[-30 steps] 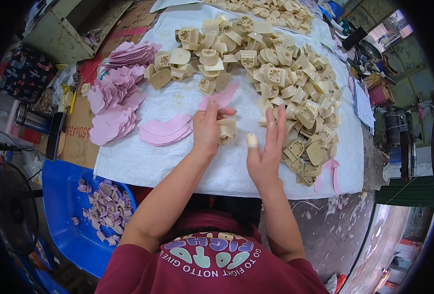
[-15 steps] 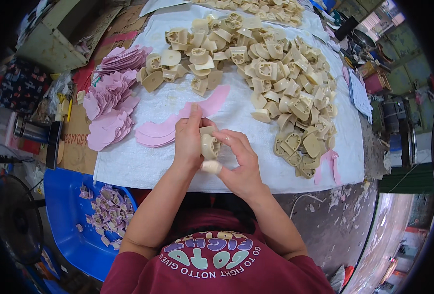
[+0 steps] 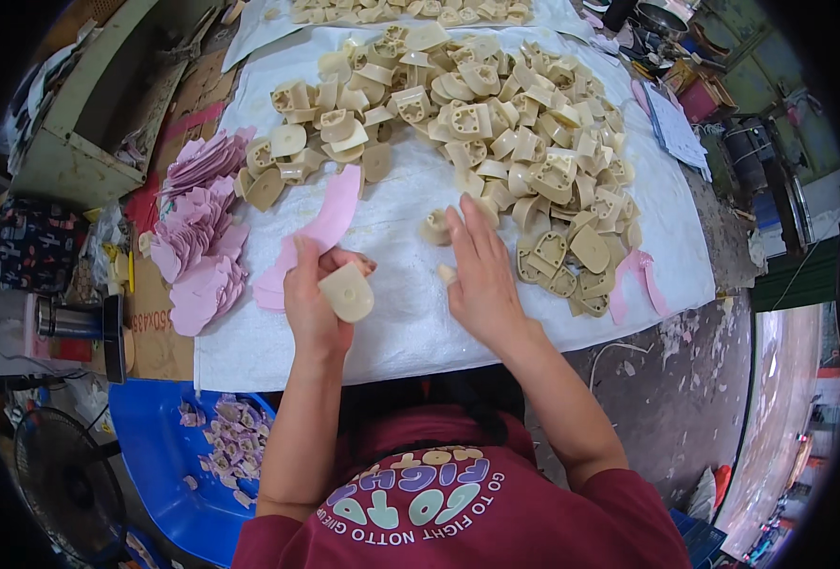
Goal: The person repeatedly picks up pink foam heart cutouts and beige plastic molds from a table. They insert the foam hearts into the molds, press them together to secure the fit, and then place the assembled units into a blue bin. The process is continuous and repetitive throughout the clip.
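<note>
My left hand (image 3: pixel 314 302) is closed round a glossy beige shoe heel (image 3: pixel 348 293), its flat D-shaped face turned up. Behind the thumb a curved pink strip (image 3: pixel 333 211) runs up and away; whether the hand grips it too is unclear. More pink pieces (image 3: pixel 270 284) lie on the cloth just left of that hand. My right hand (image 3: pixel 484 280) reaches forward, fingers stretched out and holding nothing, a pale covering on its thumb. Close to its fingertips sits a single beige heel (image 3: pixel 434 228), at the edge of the big heap of heels (image 3: pixel 524 123).
White cloth (image 3: pixel 401 332) covers the table. Stacked pink pieces (image 3: pixel 197 228) lie at the left on cardboard. A blue tub (image 3: pixel 150 474) with small scraps stands below the left edge, beside a black fan (image 3: pixel 64 484). Two pink strips (image 3: pixel 640 275) lie at the right.
My hands have parted: the left moved left and turned the heel flat side up, the right let go and moved right toward the heap. The view has shifted slightly.
</note>
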Demonstrator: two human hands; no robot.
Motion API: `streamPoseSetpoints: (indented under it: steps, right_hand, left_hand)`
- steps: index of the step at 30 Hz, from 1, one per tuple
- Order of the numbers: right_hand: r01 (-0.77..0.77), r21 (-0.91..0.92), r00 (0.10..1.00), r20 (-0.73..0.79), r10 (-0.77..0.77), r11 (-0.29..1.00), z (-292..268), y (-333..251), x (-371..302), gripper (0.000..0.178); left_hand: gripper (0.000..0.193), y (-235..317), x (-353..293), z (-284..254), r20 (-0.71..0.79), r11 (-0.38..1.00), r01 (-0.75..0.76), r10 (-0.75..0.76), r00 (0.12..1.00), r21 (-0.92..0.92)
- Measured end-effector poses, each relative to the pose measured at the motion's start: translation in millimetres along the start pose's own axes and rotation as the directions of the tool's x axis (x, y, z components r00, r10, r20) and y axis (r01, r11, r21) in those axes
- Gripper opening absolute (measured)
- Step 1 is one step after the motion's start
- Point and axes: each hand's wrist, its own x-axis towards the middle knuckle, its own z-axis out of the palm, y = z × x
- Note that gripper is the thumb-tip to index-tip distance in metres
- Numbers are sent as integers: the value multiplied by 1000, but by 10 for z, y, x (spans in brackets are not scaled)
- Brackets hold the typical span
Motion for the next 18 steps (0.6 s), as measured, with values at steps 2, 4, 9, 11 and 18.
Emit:
streamPoseSetpoints:
  steps: [2, 4, 9, 11, 18]
  right_hand:
    - [-53, 164, 999, 13, 51, 985, -21, -114, -58, 63]
    - [-197, 536, 980, 98, 172, 821, 10, -354, -168, 62]
    - [-650, 759, 740, 641, 204, -28, -42, -660, -132, 54]
    - [-686, 728, 719, 678, 152, -2, -113, -658, -144, 47]
    - [-362, 814, 932, 315, 179, 454, -361, -681, -242, 31]
  left_hand:
    - [59, 54, -49, -7, 34, 994, -89, 87, 996, 62]
    - [55, 43, -146, 9, 58, 986, -95, 88, 994, 137]
    - [40, 19, -291, 116, 39, 962, -191, 187, 982, 193]
    - [39, 117, -337, 165, -69, 983, -144, 152, 986, 111]
    - [36, 267, -526, -101, -30, 936, 168, -186, 982, -308]
